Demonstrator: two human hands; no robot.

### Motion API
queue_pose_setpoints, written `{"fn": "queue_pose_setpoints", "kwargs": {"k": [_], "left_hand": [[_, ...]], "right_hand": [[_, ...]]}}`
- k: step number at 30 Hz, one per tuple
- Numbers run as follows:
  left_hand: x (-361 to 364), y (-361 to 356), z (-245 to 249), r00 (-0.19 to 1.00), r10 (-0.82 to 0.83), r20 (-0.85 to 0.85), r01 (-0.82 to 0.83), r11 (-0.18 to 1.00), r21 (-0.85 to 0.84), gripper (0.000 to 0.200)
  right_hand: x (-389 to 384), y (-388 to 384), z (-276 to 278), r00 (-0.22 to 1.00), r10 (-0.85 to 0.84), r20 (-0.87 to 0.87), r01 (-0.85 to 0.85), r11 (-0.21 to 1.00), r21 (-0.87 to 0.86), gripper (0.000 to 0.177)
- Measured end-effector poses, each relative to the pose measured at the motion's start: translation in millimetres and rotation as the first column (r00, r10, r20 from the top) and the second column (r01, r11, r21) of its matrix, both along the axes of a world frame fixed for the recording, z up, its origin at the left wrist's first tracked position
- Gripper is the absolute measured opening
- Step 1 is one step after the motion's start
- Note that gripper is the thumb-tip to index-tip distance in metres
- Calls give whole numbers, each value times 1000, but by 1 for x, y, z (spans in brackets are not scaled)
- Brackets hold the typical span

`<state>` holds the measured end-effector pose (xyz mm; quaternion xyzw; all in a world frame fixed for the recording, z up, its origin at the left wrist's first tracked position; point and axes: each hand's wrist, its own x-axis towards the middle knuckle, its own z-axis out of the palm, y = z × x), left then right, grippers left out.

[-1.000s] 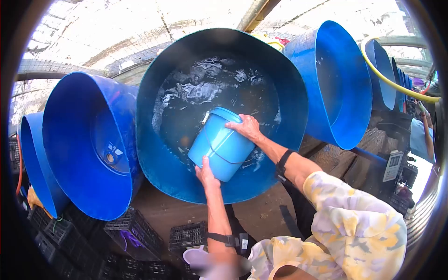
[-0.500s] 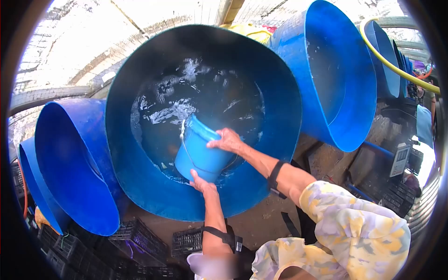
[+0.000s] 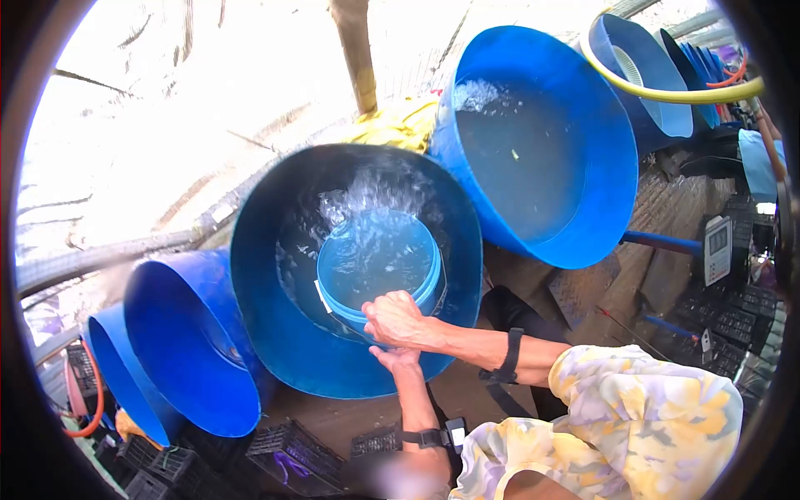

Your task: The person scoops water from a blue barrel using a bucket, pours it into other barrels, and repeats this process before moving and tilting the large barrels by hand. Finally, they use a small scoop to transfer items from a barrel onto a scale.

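Note:
A light blue bucket is upright inside a large dark blue tub, its mouth facing me and water inside it. The wire handle hangs against its outside. My right hand is closed over the near rim, fingers curled around the edge. Just below, my left hand supports the bucket's near side from underneath, its fingers partly hidden by the bucket and my right hand. Water in the tub surrounds the bucket and is churned and foaming at the far side.
A bright blue tub holding water stands to the right, with a yellow hose beyond it. Two blue tubs, the nearer one tilted, stand at left. Black crates lie on the floor below. A digital display is at right.
The bucket has turned from tilted over the water to upright, with water in it. My right hand has moved along to the near rim. The view has shifted to the right.

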<state>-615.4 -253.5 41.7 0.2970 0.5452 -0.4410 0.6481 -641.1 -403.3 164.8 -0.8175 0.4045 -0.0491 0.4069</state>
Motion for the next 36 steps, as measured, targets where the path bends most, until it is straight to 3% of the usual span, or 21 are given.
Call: {"fn": "queue_pose_setpoints", "kwargs": {"k": [2,3,4,5,8,10,11,12,14,16,17,18,20,21,24,25,28,30,33,34,36], "left_hand": [[0,-27,41,999,21,37,-19,998,-56,77],[1,-44,67,982,-145,124,139,989,57,75],[3,-58,93,929,-314,194,279,942,189,74],[11,-67,114,877,-345,333,329,938,106,76],[29,-133,208,643,-490,589,370,872,321,75],[37,-170,252,320,-576,752,386,804,452,75],[34,-190,276,173,-563,808,370,797,477,72],[28,-209,294,166,-566,808,369,795,481,72],[16,-238,318,-224,-508,832,267,788,554,66],[7,-257,329,-512,-389,766,167,829,533,61],[3,-260,336,-585,-389,712,123,825,552,60],[-1,-259,342,-578,-400,711,117,822,557,60],[-6,-257,346,-845,-326,423,-23,813,581,60],[-5,-250,343,-837,-337,431,-22,809,588,60],[11,-221,331,-872,-377,313,-147,810,568,62],[21,-206,322,-805,-471,361,-198,786,585,61],[62,-156,281,-545,-715,439,-303,655,692,49],[90,-117,224,-275,-754,596,-139,644,752,44],[111,-69,132,-71,-849,523,-47,527,849,44],[112,-60,111,-49,-852,521,-39,522,852,44],[111,-46,73,-107,-934,340,-101,350,931,46]], "right_hand": [[-6,-40,44,999,53,-14,-52,999,15,21],[-9,-59,66,999,28,19,-27,999,-29,22],[-12,-79,89,998,1,55,3,998,-67,23],[-18,-102,109,987,-69,145,80,994,-71,25],[-37,-179,131,923,-274,270,325,931,-166,38],[-62,-235,137,820,-479,314,406,873,271,43],[-72,-250,137,667,-598,444,363,782,507,42],[-78,-262,135,480,-717,505,251,664,705,41],[-83,-279,129,222,-820,527,174,565,807,29],[-87,-293,118,89,-826,557,141,564,814,30],[-90,-294,120,41,-837,545,93,547,832,30],[-92,-295,122,-6,-847,531,46,531,846,31],[-89,-297,115,-57,-855,516,-51,518,854,31],[-88,-293,110,-120,-863,491,-151,504,850,31],[-65,-268,106,-39,-856,516,-87,518,851,31],[-54,-257,102,62,-832,552,-41,550,834,33],[-20,-198,115,553,-751,362,204,543,815,39],[16,-157,24,533,-705,467,122,610,783,39],[29,-94,-67,686,-685,247,277,559,781,33],[30,-73,-96,629,-756,179,294,445,846,32],[31,-36,-148,515,-855,57,308,247,919,35]]}}
